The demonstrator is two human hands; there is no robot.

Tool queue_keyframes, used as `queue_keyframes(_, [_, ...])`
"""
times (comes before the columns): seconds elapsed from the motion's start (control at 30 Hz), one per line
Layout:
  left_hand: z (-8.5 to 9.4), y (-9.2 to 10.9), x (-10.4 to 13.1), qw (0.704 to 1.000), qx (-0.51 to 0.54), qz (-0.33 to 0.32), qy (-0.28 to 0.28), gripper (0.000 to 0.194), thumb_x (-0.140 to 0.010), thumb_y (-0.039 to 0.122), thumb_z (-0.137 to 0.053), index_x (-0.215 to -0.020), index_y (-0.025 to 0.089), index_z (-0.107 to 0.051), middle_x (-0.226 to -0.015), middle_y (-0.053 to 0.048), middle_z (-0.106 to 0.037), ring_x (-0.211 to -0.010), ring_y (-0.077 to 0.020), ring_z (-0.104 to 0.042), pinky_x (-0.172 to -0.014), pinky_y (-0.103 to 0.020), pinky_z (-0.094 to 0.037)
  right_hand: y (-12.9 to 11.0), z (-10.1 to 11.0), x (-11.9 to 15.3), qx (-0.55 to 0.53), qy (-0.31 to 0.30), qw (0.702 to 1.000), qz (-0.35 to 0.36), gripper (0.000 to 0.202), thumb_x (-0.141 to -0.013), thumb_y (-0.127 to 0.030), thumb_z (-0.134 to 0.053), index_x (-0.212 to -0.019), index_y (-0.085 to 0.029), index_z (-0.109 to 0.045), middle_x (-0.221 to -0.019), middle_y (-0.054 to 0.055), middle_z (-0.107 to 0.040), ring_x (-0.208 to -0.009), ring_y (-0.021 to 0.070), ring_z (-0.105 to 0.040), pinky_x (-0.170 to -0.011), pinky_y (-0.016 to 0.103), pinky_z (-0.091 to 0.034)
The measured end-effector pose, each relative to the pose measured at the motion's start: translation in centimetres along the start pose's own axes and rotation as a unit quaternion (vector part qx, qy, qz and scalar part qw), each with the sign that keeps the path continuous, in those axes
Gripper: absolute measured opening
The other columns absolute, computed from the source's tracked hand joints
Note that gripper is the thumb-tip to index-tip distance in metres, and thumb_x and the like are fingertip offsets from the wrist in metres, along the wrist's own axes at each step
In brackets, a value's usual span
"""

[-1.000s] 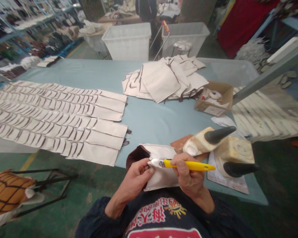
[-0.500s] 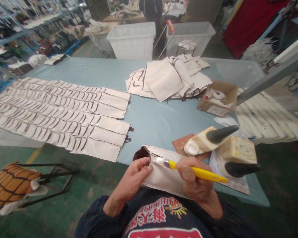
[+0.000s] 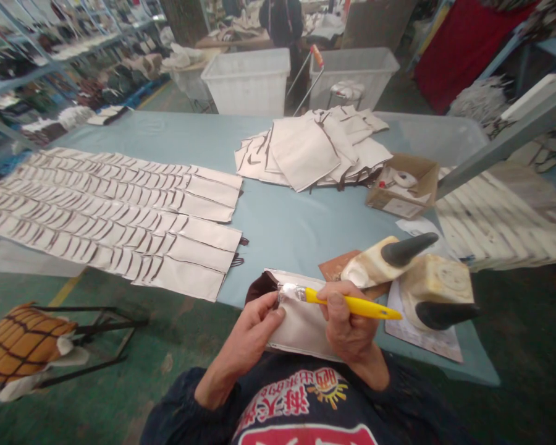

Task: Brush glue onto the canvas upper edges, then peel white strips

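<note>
On the near side of the cream pouch (image 3: 306, 330) is the wearer's dark garment (image 3: 306, 395), printed with red and white characters. The pouch is located at the near edge of the blue-green surface (image 3: 282, 228), with its dark-brown-lined end facing left. At that end, the left hand (image 3: 252, 327) is closed to a pinch, thumb and fingers gripping the edge of the pouch. Over the pouch, the right hand (image 3: 352, 324) is curled around the yellow handle of a brush (image 3: 375, 308); the white-coated bristles are directed at the pouch edge, just beside the left fingertips. Whether they touch the fabric cannot be determined.

To the right of the pouch are two stained, off-white containers: the first container (image 3: 373, 262) is positioned at a brown board (image 3: 333, 266), the second container (image 3: 438, 284) at a printed sheet (image 3: 445, 343). Each has a black cone projecting from it.

To the left of the pouch, overlapping cream panels (image 3: 189, 259) with dark edges form long rows. Beyond the pouch are a loose pile of cream pieces (image 3: 301, 151) and, farther right, a cardboard box (image 3: 396, 207) containing a white roll (image 3: 405, 179). Farthest from the pouch are two white bins (image 3: 245, 83) and another person (image 3: 282, 21), partly visible.
</note>
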State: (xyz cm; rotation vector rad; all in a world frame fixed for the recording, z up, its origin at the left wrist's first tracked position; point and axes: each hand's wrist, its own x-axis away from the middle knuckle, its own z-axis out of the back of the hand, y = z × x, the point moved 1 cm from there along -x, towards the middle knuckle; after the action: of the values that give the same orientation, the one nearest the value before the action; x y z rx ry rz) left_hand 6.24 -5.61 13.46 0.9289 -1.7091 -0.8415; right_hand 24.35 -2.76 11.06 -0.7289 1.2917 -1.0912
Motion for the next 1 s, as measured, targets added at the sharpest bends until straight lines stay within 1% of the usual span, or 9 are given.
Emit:
queue_keyframes(0.1, [0.0,0.1,-0.1,1.0,-0.003,-0.007,0.021,0.042,-0.087,0.047,-0.073,-0.115,0.016,-0.073,-0.091,-0.004,-0.073,-0.079,-0.0157,-0.06,-0.072,-0.025,-0.049,-0.6,-1.1,-1.1,-0.053,0.044,0.997,0.028,0.034,-0.105,-0.042,-0.047,-0.082,-0.023,-0.063,-0.054,-0.005,-0.052,-0.045,0.0122,-0.049,-0.048,0.025,-0.044])
queue_keyframes(0.17, [0.0,0.3,-0.2,0.999,-0.009,-0.011,0.033,0.042,-0.086,0.048,-0.073,-0.114,0.016,-0.074,-0.09,-0.004,-0.073,-0.079,-0.0157,-0.059,-0.071,-0.024,-0.049,-0.7,-1.2,-1.7,-0.051,0.052,0.995,0.061,0.03,-0.106,-0.037,-0.046,-0.087,-0.023,-0.064,-0.057,-0.004,-0.056,-0.049,0.0123,-0.054,-0.052,0.026,-0.048])
queue_keyframes(0.3, [-0.5,0.8,-0.5,1.0,-0.001,-0.003,0.026,0.045,-0.083,0.048,-0.076,-0.115,0.016,-0.074,-0.089,-0.004,-0.073,-0.076,-0.0151,-0.059,-0.069,-0.023,-0.047,0.1,-0.5,-2.2,0.081,-0.008,0.989,0.12,0.018,-0.104,-0.03,-0.051,-0.103,-0.022,-0.067,-0.083,0.004,-0.074,-0.073,0.0173,-0.07,-0.068,0.03,-0.056])
queue_keyframes(0.43, [-0.7,0.8,-1.4,1.0,0.021,0.011,0.01,0.044,-0.081,0.045,-0.078,-0.113,0.015,-0.075,-0.087,-0.004,-0.073,-0.072,-0.0138,-0.058,-0.067,-0.023,-0.045,1.4,-0.8,-2.5,0.142,-0.068,0.981,0.112,0.021,-0.105,-0.028,-0.049,-0.104,-0.021,-0.068,-0.091,0.007,-0.077,-0.076,0.0182,-0.073,-0.069,0.029,-0.055])
queue_keyframes(0.57, [0.5,0.3,-2.3,0.999,0.03,0.023,-0.019,0.046,-0.086,0.05,-0.073,-0.115,0.014,-0.077,-0.083,-0.005,-0.074,-0.075,-0.0169,-0.061,-0.075,-0.028,-0.049,2.2,-1.2,-3.1,0.148,-0.049,0.983,0.1,0.026,-0.106,-0.033,-0.046,-0.101,-0.021,-0.069,-0.09,0.007,-0.078,-0.077,0.0191,-0.073,-0.069,0.028,-0.055])
queue_keyframes(0.67, [2.0,-0.1,-2.2,0.999,-0.052,-0.007,-0.017,0.05,-0.095,0.058,-0.059,-0.11,0.015,-0.079,-0.083,-0.006,-0.073,-0.081,-0.0194,-0.06,-0.081,-0.032,-0.048,2.8,-0.5,-3.9,0.163,-0.022,0.984,0.063,0.029,-0.106,-0.037,-0.046,-0.1,-0.02,-0.069,-0.083,0.005,-0.076,-0.069,0.0187,-0.07,-0.063,0.028,-0.051])
queue_keyframes(0.77, [2.9,-0.9,-1.7,0.994,-0.1,-0.007,-0.039,0.044,-0.09,0.057,-0.066,-0.103,0.016,-0.077,-0.084,-0.004,-0.07,-0.082,-0.0191,-0.058,-0.078,-0.031,-0.047,3.6,0.3,-4.6,0.186,0.01,0.982,0.034,0.034,-0.106,-0.041,-0.045,-0.099,-0.018,-0.069,-0.072,0.003,-0.071,-0.062,0.0186,-0.066,-0.058,0.028,-0.047])
queue_keyframes(0.87, [2.7,-1.7,-1.4,0.987,-0.138,0.002,-0.088,0.031,-0.088,0.046,-0.069,-0.09,0.015,-0.068,-0.078,0.001,-0.059,-0.073,-0.0147,-0.05,-0.069,-0.027,-0.041,4.7,0.3,-5.2,0.196,0.023,0.98,0.015,0.038,-0.106,-0.043,-0.043,-0.099,-0.017,-0.07,-0.068,0.002,-0.068,-0.059,0.0185,-0.063,-0.055,0.029,-0.044])
queue_keyframes(1.0, [1.5,-1.8,-1.3,0.962,-0.248,-0.06,-0.1,0.025,-0.097,0.036,-0.052,-0.081,0.017,-0.059,-0.074,0.003,-0.049,-0.069,-0.0131,-0.041,-0.064,-0.027,-0.033,5.2,0.2,-5.3,0.199,0.03,0.979,0.012,0.034,-0.105,-0.042,-0.046,-0.1,-0.018,-0.069,-0.07,0.002,-0.069,-0.063,0.018,-0.064,-0.061,0.029,-0.047])
